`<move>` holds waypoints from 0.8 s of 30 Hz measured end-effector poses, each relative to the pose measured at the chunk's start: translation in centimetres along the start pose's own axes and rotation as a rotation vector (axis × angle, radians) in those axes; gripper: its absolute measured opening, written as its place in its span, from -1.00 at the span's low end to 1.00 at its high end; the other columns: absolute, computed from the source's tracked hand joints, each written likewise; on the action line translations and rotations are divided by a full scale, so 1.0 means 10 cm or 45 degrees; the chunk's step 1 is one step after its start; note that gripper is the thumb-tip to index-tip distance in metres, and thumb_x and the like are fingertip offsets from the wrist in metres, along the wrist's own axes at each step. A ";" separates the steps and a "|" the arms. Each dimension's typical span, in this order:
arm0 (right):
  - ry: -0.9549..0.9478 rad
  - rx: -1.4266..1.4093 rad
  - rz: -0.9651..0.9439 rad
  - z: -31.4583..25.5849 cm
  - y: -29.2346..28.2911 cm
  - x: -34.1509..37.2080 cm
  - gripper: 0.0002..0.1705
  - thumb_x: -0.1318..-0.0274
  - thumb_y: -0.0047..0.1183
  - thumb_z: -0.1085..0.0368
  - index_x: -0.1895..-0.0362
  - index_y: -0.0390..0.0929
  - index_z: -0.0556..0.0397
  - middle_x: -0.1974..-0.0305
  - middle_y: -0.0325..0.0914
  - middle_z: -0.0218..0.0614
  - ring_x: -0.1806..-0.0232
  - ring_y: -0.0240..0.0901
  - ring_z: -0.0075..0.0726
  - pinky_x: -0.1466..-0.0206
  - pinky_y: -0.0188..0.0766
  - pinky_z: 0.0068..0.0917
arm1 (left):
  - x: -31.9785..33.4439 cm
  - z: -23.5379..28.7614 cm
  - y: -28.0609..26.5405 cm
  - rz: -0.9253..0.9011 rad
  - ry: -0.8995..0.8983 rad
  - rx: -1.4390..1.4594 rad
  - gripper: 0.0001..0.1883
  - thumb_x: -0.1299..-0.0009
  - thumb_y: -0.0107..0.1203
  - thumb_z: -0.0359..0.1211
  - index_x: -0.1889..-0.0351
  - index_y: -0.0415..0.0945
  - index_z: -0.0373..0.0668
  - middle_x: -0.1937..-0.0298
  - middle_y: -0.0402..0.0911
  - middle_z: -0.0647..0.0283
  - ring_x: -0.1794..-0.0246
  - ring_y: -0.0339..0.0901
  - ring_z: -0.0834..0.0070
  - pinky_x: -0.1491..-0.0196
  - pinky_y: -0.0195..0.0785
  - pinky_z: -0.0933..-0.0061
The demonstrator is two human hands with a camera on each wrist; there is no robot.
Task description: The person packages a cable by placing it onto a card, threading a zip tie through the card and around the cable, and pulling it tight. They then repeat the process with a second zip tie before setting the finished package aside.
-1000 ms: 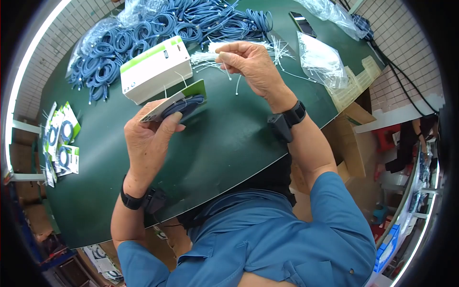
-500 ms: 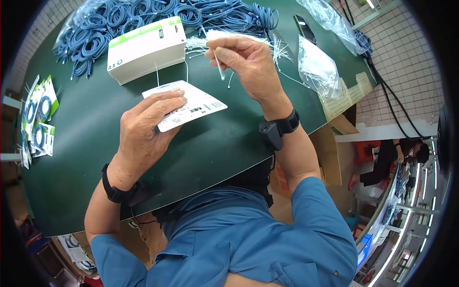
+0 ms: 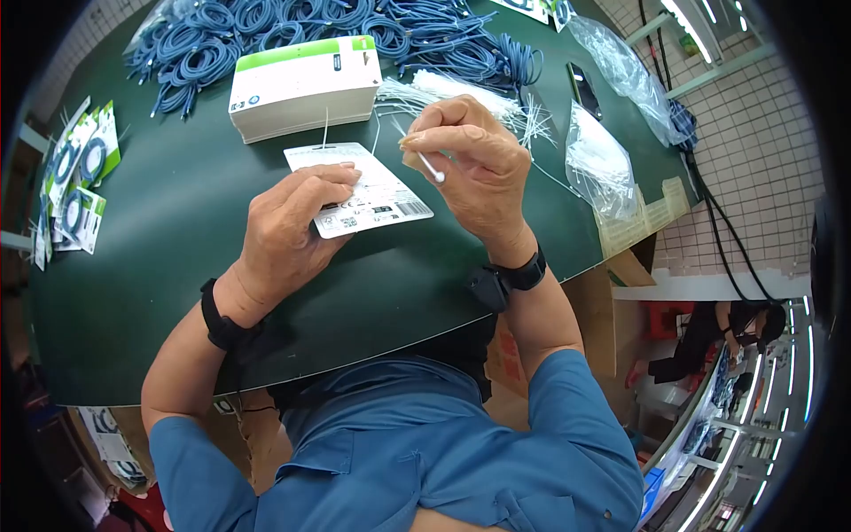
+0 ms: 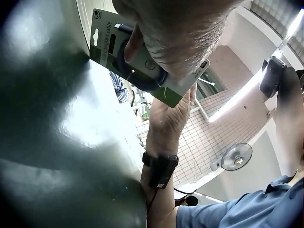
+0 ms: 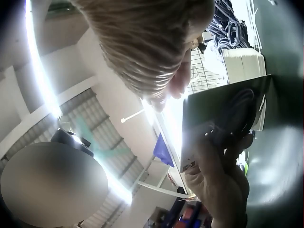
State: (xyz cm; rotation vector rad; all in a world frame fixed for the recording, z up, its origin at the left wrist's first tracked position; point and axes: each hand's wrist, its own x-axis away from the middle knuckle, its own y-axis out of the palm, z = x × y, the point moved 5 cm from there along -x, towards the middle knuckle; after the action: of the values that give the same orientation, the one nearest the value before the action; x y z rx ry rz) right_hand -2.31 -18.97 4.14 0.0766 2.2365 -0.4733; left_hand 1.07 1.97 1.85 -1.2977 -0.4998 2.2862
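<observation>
Just left of centre in the head view, the left hand (image 3: 288, 213) grips a flat packaging card (image 3: 386, 191), its white printed back tilted upward. Its grey-and-green front, visible in the left wrist view, bears a coiled dark blue cable (image 4: 148, 86). The right hand (image 3: 480, 168) pinches a thin white cable tie (image 3: 431, 167), head end pointing lower right.

On the counter (image 3: 177, 301) or above it: two hands, left (image 3: 288, 217) and right (image 3: 479, 173); one carded cable (image 3: 383, 193); one pinched white cable tie (image 3: 431, 168); one card stack (image 3: 306, 93); one smartphone (image 3: 583, 91); one bag of ties (image 3: 599, 164); at left, at least three packaged cables (image 3: 93, 160); far, uncountable blue coils (image 3: 208, 62).
</observation>
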 end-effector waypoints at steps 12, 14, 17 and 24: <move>-0.185 -0.038 -0.008 -0.30 0.11 0.00 -0.78 -0.12 0.38 0.58 0.16 0.65 0.18 0.29 0.73 -0.06 0.26 0.69 -0.22 0.21 0.58 -0.37 | 0.06 -0.09 -0.05 0.158 0.031 -0.012 -0.62 -0.12 0.52 -0.54 0.26 0.48 -0.23 0.05 0.78 0.07 -0.04 0.78 0.12 -0.06 0.69 0.24; -0.209 -0.011 -0.018 -0.30 0.10 0.00 -0.78 -0.12 0.37 0.58 0.16 0.64 0.18 0.29 0.73 -0.04 0.26 0.70 -0.21 0.21 0.58 -0.36 | 0.06 -0.10 -0.05 0.171 0.046 -0.007 -0.62 -0.11 0.52 -0.54 0.27 0.48 -0.23 0.06 0.78 0.07 -0.04 0.78 0.12 -0.06 0.69 0.23; -0.184 -0.028 -0.036 -0.27 0.08 0.02 -0.77 -0.15 0.36 0.58 0.15 0.61 0.17 0.27 0.74 -0.01 0.27 0.73 -0.20 0.24 0.59 -0.38 | 0.07 -0.10 -0.04 0.162 0.042 -0.010 -0.63 -0.11 0.52 -0.55 0.27 0.48 -0.23 0.07 0.78 0.08 -0.04 0.78 0.12 -0.06 0.69 0.23; -0.200 0.012 -0.103 -0.29 0.12 0.02 -0.78 -0.16 0.37 0.57 0.14 0.61 0.17 0.25 0.75 0.00 0.28 0.74 -0.22 0.30 0.60 -0.43 | 0.05 -0.09 -0.05 0.164 0.037 -0.012 -0.64 -0.10 0.51 -0.57 0.28 0.49 -0.24 0.08 0.77 0.08 -0.04 0.78 0.11 -0.05 0.69 0.23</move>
State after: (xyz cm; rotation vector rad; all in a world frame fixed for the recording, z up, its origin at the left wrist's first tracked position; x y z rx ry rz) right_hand -4.29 -16.84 5.33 -0.0453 2.0890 -0.5155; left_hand 1.71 2.76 1.36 -1.4025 -0.4285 2.3683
